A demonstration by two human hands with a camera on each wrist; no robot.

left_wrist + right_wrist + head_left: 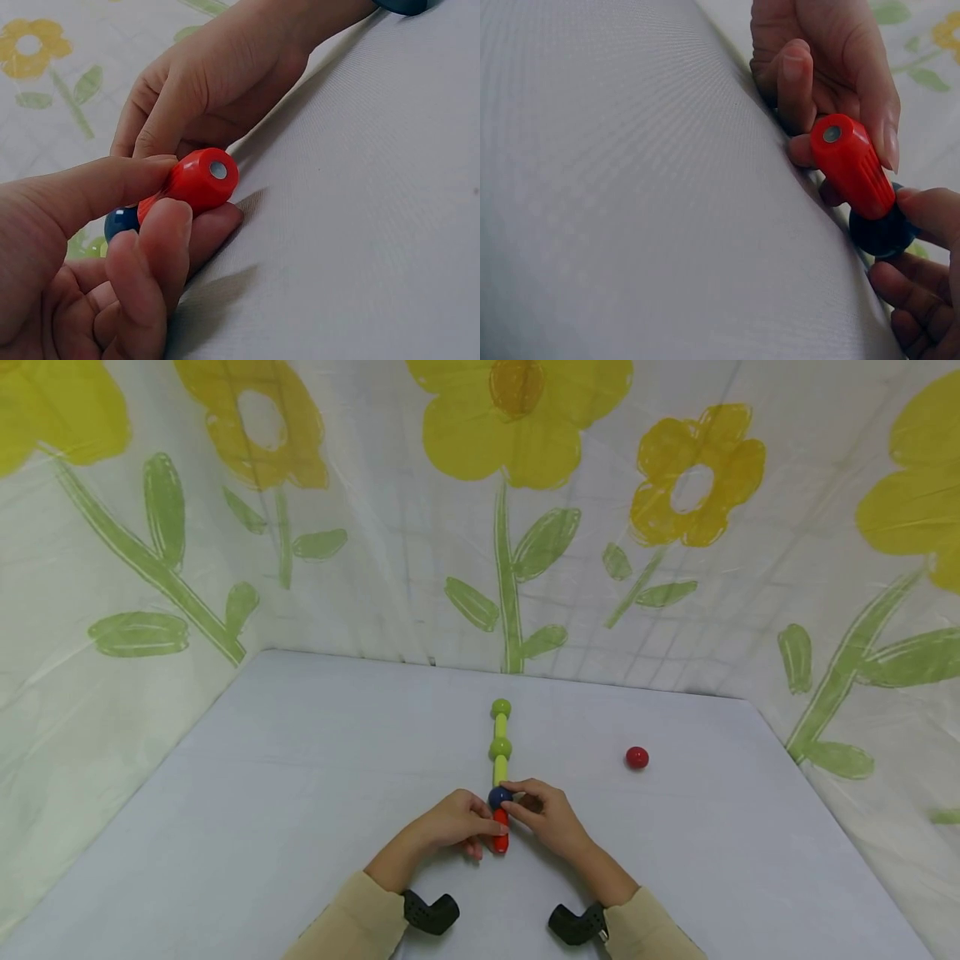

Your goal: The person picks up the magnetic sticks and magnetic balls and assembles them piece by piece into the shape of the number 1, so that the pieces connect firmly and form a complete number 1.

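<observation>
A red magnetic rod (501,837) with a round metal disc in its end is pinched between the thumb and fingers of my left hand (455,820). Its far end meets a dark blue ball (498,797), which my right hand (552,817) pinches between thumb and forefinger. Beyond the ball a straight chain runs away from me: a yellow-green rod (500,770), a green ball (500,748), another yellow-green rod (501,725) and a green ball (501,707) at the far end. In the right wrist view, the red rod (859,169) shows grooves along its side.
A single red ball (637,757) lies on the white table (337,735), right of the chain. Behind the table hangs a pale sheet (375,568) printed with yellow flowers. Black devices (431,912) are strapped at both wrists, below beige sleeves.
</observation>
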